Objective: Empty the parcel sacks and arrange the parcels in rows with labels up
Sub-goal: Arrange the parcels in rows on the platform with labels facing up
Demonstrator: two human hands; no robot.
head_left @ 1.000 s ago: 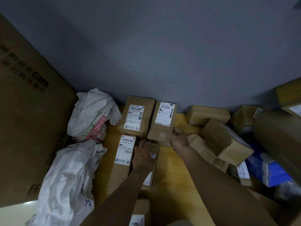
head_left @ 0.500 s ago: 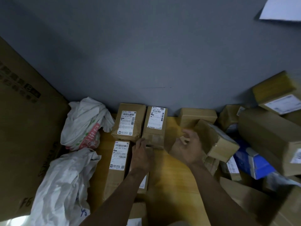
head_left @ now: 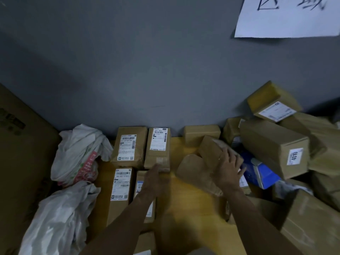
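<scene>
Brown parcels lie label-up in two short rows on the wooden table: one and another against the wall, a third in front. My left hand rests flat on a fourth parcel in the front row. My right hand lies spread over a tilted brown box at the near side of the heap. Two crumpled white sacks lie at the left.
A heap of brown boxes and a blue parcel fills the right side. A plain box stands against the grey wall. A big cardboard sheet leans at the left. A white paper sign hangs above.
My right hand left the back-row parcel, swung right and now lies on the tilted box in the heap. My left hand stays on the front-row parcel. The view tilted up.
</scene>
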